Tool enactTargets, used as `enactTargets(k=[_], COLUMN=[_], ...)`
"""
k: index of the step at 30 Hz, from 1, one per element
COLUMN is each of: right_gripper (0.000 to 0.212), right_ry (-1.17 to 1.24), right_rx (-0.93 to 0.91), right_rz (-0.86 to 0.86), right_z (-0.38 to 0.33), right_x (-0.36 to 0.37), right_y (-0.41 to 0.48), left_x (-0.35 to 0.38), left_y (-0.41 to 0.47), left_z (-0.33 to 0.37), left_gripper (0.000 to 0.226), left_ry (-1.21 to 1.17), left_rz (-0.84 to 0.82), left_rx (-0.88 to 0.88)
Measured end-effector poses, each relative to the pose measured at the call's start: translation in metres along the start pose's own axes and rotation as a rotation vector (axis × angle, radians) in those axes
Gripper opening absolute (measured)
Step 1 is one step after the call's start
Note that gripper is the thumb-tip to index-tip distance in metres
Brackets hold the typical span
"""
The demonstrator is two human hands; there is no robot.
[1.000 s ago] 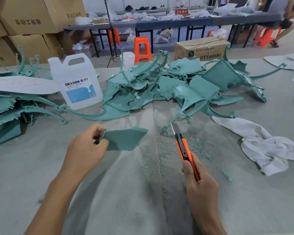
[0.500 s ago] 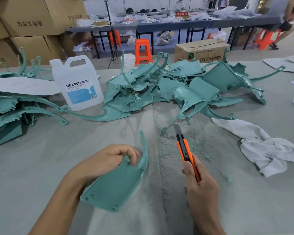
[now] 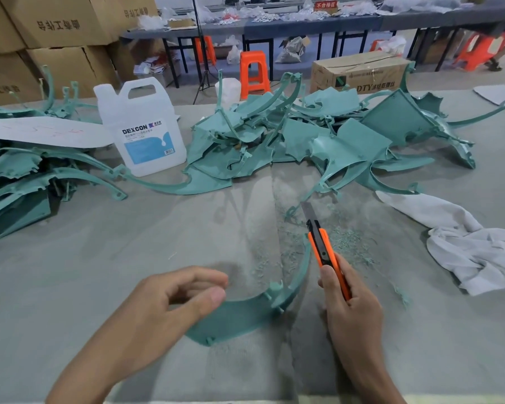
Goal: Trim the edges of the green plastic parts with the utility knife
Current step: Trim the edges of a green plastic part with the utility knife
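My right hand (image 3: pixel 352 313) is wrapped round the orange utility knife (image 3: pixel 322 243), blade out and pointing away from me, clear of any plastic. My left hand (image 3: pixel 164 307) is loosely curled, the thumb lying over the near end of one green part (image 3: pixel 245 314). I cannot tell whether I am pinching it or only touching it.

The part lies on the grey surface (image 3: pixel 99 272) between my hands, its thin curved arm running up just beside the knife. It looks light and thin-walled, stiff across the broad panel but probably springy along that arm, and likely to skate on the surface. I would hold the panel, fingers behind the blade's path.

Green shavings (image 3: pixel 350 237) lie beyond the knife, then the pile of parts (image 3: pixel 318 141), with a white cloth (image 3: pixel 464 252) to the right.
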State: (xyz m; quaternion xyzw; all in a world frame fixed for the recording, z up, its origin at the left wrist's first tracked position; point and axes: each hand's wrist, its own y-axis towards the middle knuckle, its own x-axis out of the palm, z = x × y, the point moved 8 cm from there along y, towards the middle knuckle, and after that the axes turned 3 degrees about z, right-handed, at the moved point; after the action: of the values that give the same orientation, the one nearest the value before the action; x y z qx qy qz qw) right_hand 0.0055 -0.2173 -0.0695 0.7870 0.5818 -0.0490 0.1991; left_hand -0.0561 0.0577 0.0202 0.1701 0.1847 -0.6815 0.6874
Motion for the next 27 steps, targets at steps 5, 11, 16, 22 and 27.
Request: enactTargets(k=[5, 11, 16, 22, 27], right_gripper=[0.032, 0.038, 0.026, 0.019, 0.022], right_ry=[-0.003, 0.009, -0.006, -0.063, -0.286], right_rx=[-0.006, 0.01, -0.036, -0.064, -0.13], right_rz=[-0.015, -0.022, -0.016, -0.148, -0.284], right_z=[-0.004, 0.003, -0.004, -0.01, -0.013], right_x=[-0.001, -0.001, -0.002, -0.005, -0.009], right_y=[-0.001, -0.001, 0.0, -0.005, -0.008], left_x=[-0.005, -0.004, -0.024, 0.03, 0.039], left_y=[0.001, 0.005, 0.021, 0.031, 0.047], left_z=[0.017, 0.012, 0.02, -0.039, -0.067], left_gripper=[0.037, 0.022, 0.017, 0.052, 0.088], left_ry=[0.371, 0.305, 0.619, 0.875, 0.723], left_rz=[0.145, -0.031, 0.15, -0.178, -0.101], left_rx=[0.118, 0.074, 0.177, 0.136, 0.004])
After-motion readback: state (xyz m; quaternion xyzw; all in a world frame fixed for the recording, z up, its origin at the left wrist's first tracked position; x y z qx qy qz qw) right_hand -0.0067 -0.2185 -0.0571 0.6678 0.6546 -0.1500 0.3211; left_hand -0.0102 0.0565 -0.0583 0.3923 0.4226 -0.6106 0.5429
